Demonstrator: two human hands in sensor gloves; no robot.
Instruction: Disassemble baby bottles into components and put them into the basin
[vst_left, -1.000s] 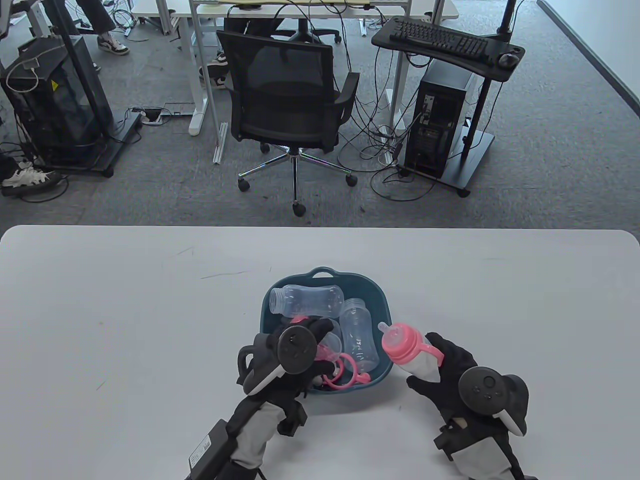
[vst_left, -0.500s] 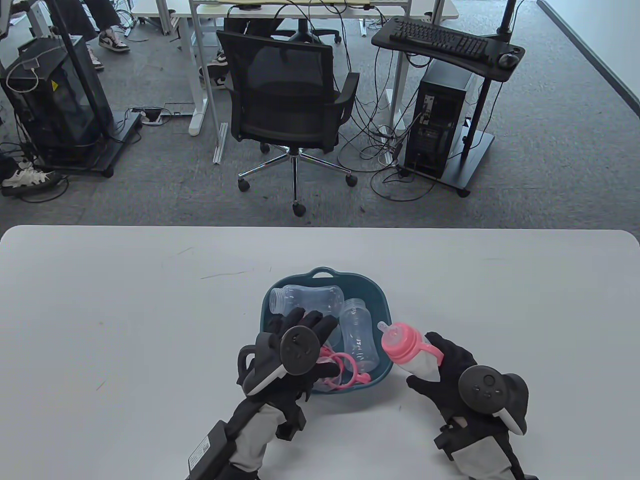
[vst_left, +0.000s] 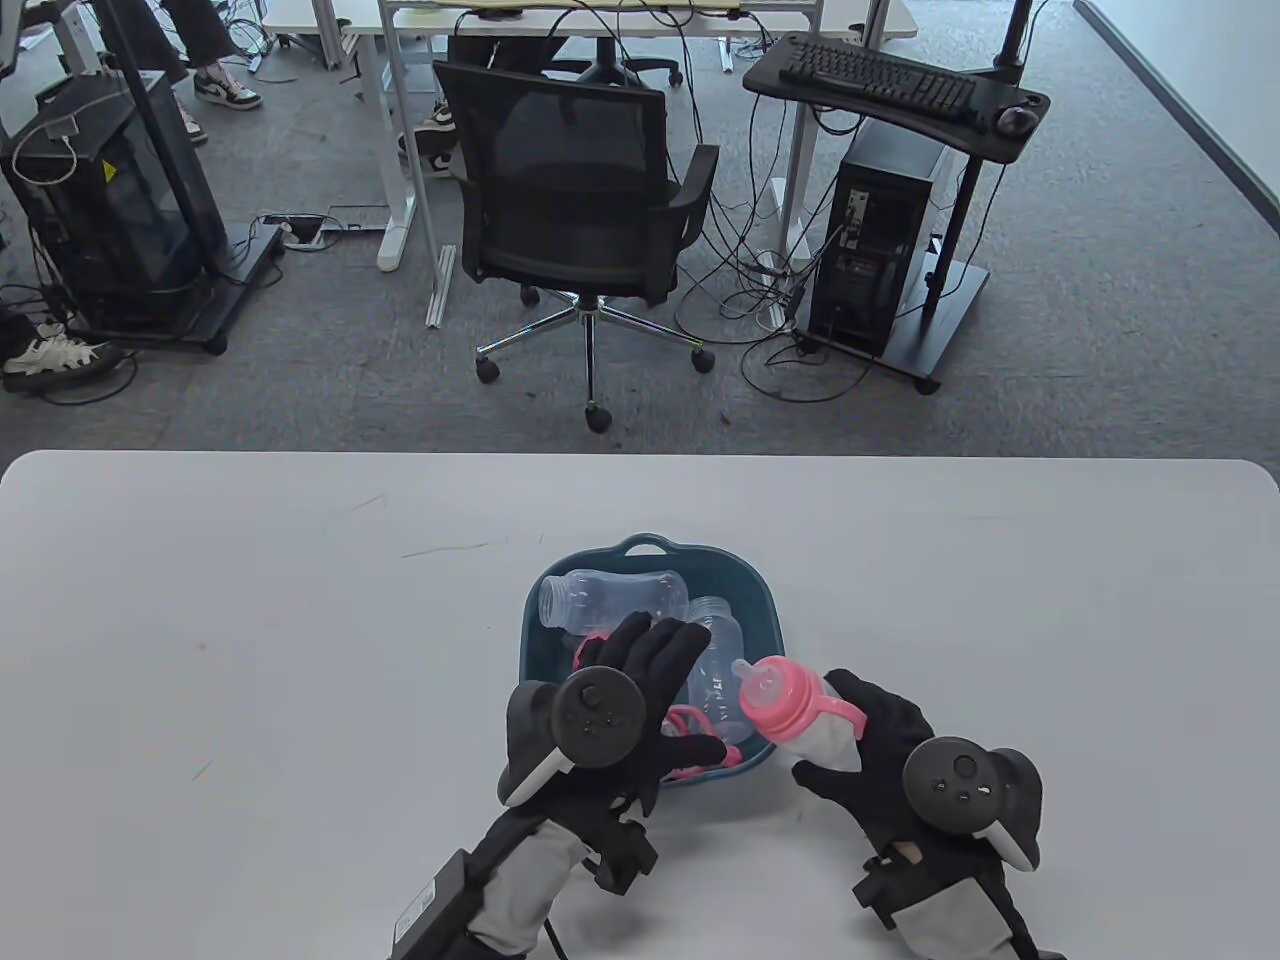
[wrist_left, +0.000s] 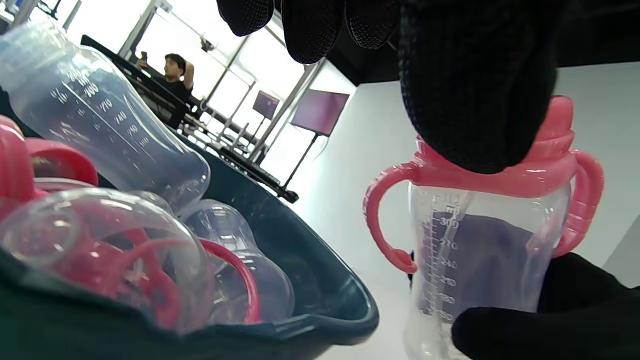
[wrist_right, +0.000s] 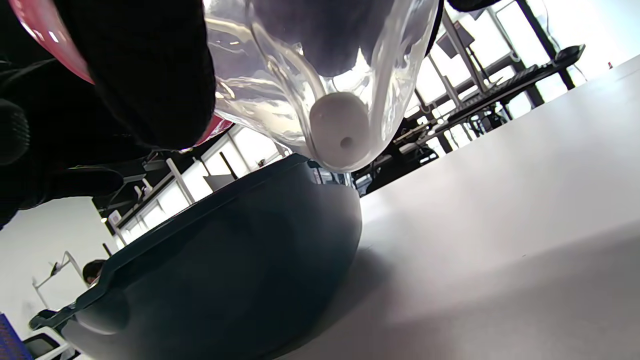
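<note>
- The left hand (vst_left: 640, 690), a second ago curled low over the basin (vst_left: 760, 590), has risen with its fingers spread wide and flat and holds nothing; it now reaches toward the bottle.
- The right hand (vst_left: 880, 740) has brought the bottle (vst_left: 800, 715) closer in, from just beside the basin's right rim to partly over that rim, its teat pointing at the left hand.
- The right hand grips the clear body of the bottle from behind; the pink collar (wrist_left: 500, 172), its two side handles and the teat are on.
- My reading: whatever the left hand last carried is now in the basin, and this last assembled bottle is being offered for its top to be twisted off.
- In the left wrist view the left fingers (wrist_left: 475, 100) hang just in front of the collar; I cannot tell whether they touch it.
- The basin sits near the middle of the desk (vst_left: 250, 650), toward its near edge, holding two clear bottle bodies (vst_left: 615, 598), pink handle rings (vst_left: 700, 735) and a clear cap.
- Writing: only volume scales on the bottles, with 300, 270 and 240 readable on the held one; no brand shows.
</note>
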